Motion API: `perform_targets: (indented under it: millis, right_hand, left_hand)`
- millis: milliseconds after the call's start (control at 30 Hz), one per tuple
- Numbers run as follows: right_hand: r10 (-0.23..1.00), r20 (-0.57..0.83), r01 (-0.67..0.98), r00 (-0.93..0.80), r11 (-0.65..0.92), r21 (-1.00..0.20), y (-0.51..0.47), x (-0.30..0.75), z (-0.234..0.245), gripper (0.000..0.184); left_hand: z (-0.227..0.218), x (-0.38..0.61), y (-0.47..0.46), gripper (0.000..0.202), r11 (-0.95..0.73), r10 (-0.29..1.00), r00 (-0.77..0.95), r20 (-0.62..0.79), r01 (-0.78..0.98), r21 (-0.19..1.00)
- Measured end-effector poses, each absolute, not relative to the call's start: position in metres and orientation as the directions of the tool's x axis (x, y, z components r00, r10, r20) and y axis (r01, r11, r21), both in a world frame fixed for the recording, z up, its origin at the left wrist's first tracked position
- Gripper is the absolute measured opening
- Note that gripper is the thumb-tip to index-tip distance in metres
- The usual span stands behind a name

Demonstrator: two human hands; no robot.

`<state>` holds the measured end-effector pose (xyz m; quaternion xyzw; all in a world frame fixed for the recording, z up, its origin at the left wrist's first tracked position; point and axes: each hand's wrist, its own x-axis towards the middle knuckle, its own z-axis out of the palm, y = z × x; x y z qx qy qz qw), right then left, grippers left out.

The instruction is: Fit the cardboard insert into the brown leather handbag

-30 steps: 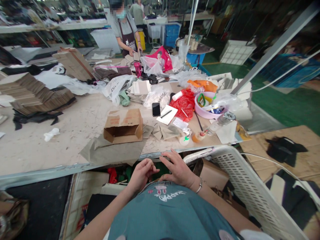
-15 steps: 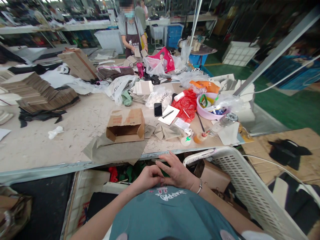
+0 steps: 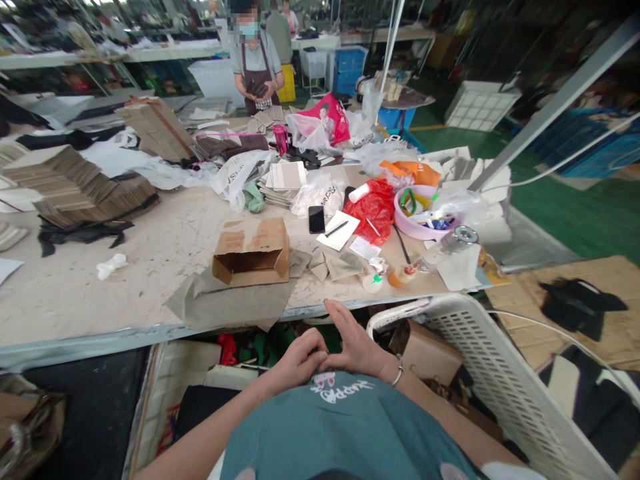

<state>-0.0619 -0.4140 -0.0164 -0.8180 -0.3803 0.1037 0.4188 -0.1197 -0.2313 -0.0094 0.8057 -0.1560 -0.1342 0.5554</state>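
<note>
My left hand (image 3: pixel 301 357) is in front of the apron, below the table's edge, its fingers curled together. Anything they might hold is hidden. My right hand (image 3: pixel 359 345) is beside it, its upper fingers stretched out and apart, with nothing visible in them. The thumb side of the right hand meets the left fingertips. The teal apron (image 3: pixel 350 427) lies just under both hands. On the table (image 3: pixel 165 267) ahead, an open cardboard box (image 3: pixel 253 250) rests on its side on grey sheet material (image 3: pixel 240 300).
A white perforated basket (image 3: pixel 480 333) with bags stands at my right. The table holds stacked brown pieces (image 3: pixel 70 180), a phone (image 3: pixel 316 219), a pen on paper (image 3: pixel 337 228), a glass jar (image 3: pixel 450 243) and a pink basin (image 3: pixel 420 227). A co-worker (image 3: pixel 256 67) stands across it.
My right hand's fingers have drawn together somewhat, and the left hand has shifted slightly. The co-worker has straightened and moved left, now holding dark pieces instead of light ones.
</note>
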Motion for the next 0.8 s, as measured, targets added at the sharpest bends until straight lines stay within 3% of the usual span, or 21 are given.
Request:
perform_targets:
  millis: [200, 267, 367, 467, 533, 667, 800]
  right_hand:
    - [0.624, 0.002, 0.185, 0.781, -0.229, -0.956, -0.411, -0.061, -0.030, 0.133]
    - [0.600, -0.095, 0.012, 0.795, -0.172, -0.985, -0.414, -0.060, -0.037, 0.132]
    - [0.655, -0.233, -0.294, 0.719, -0.017, -0.956, -0.420, -0.059, -0.043, 0.113]
    - [0.765, -0.199, -0.491, 0.612, 0.170, -0.854, -0.421, -0.058, -0.037, 0.080]
    - [0.798, -0.178, -0.515, 0.576, 0.185, -0.837, -0.419, -0.058, -0.029, 0.070]
    - [0.808, -0.200, -0.422, 0.555, 0.066, -0.904, -0.415, -0.059, -0.020, 0.078]
    - [0.778, -0.203, -0.262, 0.595, -0.051, -0.964, -0.413, -0.059, -0.022, 0.078]
  left_hand:
    - [-0.006, -0.123, -0.230, 0.027, -0.014, -0.374, 0.922, -0.099, 0.101, 0.995]
    - [-0.004, -0.123, -0.226, 0.026, 0.125, -0.306, 0.942, -0.139, 0.184, 0.975]
    - [-0.002, -0.120, -0.215, 0.023, 0.238, -0.067, 0.971, -0.231, 0.241, 0.941]
    - [-0.001, -0.112, -0.205, 0.020, 0.173, 0.119, 0.955, -0.271, 0.249, 0.953]
    - [0.001, -0.105, -0.202, 0.023, 0.121, 0.157, 0.956, -0.246, 0.229, 0.966]
    - [0.003, -0.098, -0.205, 0.047, 0.066, 0.101, 0.976, -0.194, 0.188, 0.980]
    - [-0.002, -0.098, -0.216, 0.038, -0.011, 0.123, 0.972, -0.202, 0.205, 0.979]
